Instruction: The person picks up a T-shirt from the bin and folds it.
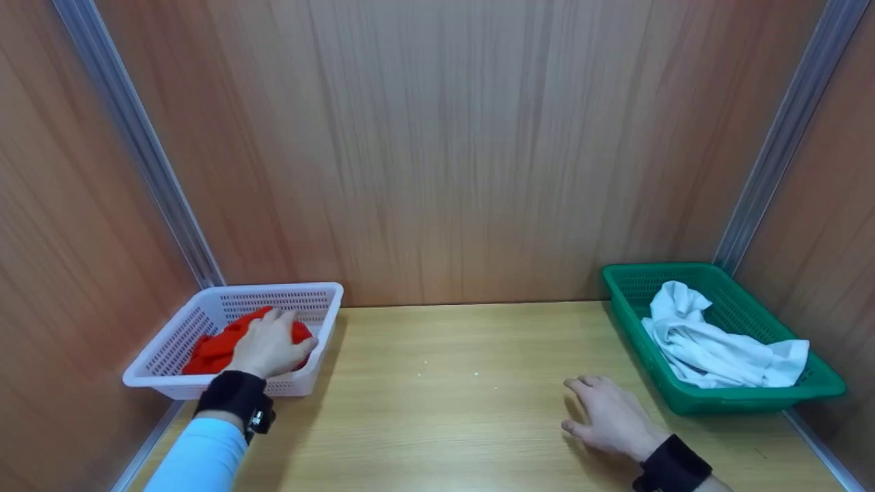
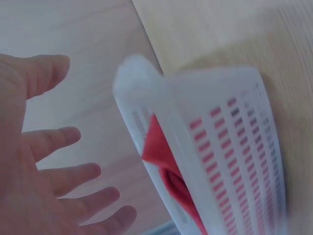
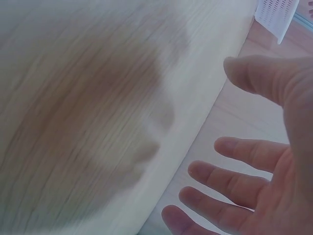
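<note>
Red cloth (image 1: 217, 350) lies bunched in the white basket (image 1: 295, 387). Left hand (image 1: 268, 346) is over it, fingers spread, holding nothing; I'd pinch a thick fold, knuckles off the basket. Right hand (image 1: 613, 417), fingers apart, empty, above table (image 1: 437, 417), near green basket (image 1: 745, 402).

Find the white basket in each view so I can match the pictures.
Head: at the left, white basket with red cloth inside.
Left wrist: right of centre, large and slanted, its slotted side showing.
Right wrist: only part of it, at the top right, cut off by the upper edge.
Shared landmark: the line where the tabletop meets the back panel.
</note>
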`<act>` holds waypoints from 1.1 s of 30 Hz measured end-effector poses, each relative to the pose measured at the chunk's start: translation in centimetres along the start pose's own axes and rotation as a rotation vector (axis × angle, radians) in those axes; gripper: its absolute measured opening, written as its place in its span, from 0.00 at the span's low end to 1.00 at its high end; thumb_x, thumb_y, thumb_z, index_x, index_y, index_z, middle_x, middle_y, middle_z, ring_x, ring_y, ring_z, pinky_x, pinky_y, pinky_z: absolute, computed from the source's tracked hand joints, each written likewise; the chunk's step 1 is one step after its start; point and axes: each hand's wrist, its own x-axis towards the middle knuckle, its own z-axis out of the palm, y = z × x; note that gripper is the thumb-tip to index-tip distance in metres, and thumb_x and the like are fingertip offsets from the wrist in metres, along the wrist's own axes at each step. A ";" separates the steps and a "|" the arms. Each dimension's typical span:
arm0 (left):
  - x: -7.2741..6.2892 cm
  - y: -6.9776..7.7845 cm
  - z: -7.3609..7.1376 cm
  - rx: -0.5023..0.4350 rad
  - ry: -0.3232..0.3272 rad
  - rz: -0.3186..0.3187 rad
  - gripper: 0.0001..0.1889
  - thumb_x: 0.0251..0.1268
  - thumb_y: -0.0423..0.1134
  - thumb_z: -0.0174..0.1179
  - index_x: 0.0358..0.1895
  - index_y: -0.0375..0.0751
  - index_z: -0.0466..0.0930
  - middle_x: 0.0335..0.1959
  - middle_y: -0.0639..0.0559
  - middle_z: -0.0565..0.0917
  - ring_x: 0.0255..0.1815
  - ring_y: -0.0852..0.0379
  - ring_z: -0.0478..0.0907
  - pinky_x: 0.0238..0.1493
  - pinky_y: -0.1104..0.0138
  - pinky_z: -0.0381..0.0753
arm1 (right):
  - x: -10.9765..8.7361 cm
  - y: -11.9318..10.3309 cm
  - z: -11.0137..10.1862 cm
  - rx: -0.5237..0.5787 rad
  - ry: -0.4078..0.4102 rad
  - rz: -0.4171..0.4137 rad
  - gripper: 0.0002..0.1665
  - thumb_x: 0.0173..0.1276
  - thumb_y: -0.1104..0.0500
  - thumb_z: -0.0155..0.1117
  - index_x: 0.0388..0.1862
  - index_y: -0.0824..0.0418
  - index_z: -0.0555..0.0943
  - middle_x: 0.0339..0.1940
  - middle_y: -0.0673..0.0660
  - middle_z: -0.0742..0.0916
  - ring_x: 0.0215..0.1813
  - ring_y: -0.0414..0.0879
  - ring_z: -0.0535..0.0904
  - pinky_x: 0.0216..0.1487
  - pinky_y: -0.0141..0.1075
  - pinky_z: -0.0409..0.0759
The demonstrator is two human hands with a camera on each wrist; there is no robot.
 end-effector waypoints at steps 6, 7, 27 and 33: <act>1.1 -1.9 -1.6 0.012 -0.098 -0.096 0.48 0.76 0.57 0.67 0.88 0.32 0.59 0.85 0.15 0.59 0.79 0.12 0.60 0.78 0.18 0.64 | 0.4 -0.1 0.2 0.007 -0.057 0.038 0.45 0.69 0.37 0.81 0.76 0.61 0.82 0.75 0.70 0.84 0.77 0.71 0.79 0.74 0.73 0.79; 1.2 -2.0 -1.8 0.012 -0.103 -0.103 0.48 0.76 0.56 0.67 0.88 0.32 0.60 0.84 0.15 0.59 0.78 0.13 0.61 0.78 0.19 0.65 | 0.5 -0.1 0.3 0.009 -0.063 0.040 0.45 0.69 0.37 0.81 0.76 0.61 0.82 0.75 0.70 0.84 0.77 0.70 0.79 0.75 0.73 0.78; 5.1 -3.8 -2.3 -0.003 -0.369 -0.161 0.50 0.67 0.43 0.76 0.88 0.32 0.60 0.79 0.16 0.67 0.67 0.26 0.70 0.78 0.29 0.72 | 0.2 0.3 1.8 0.086 -0.074 0.033 0.43 0.68 0.41 0.83 0.73 0.63 0.83 0.73 0.70 0.85 0.75 0.69 0.81 0.71 0.72 0.81; 5.8 -2.8 -2.2 -0.014 -0.392 -0.164 0.51 0.67 0.44 0.77 0.89 0.37 0.59 0.74 0.19 0.69 0.67 0.25 0.69 0.78 0.28 0.70 | 0.5 0.0 1.8 0.096 -0.113 0.061 0.43 0.67 0.40 0.83 0.74 0.61 0.83 0.74 0.70 0.85 0.76 0.69 0.81 0.73 0.72 0.80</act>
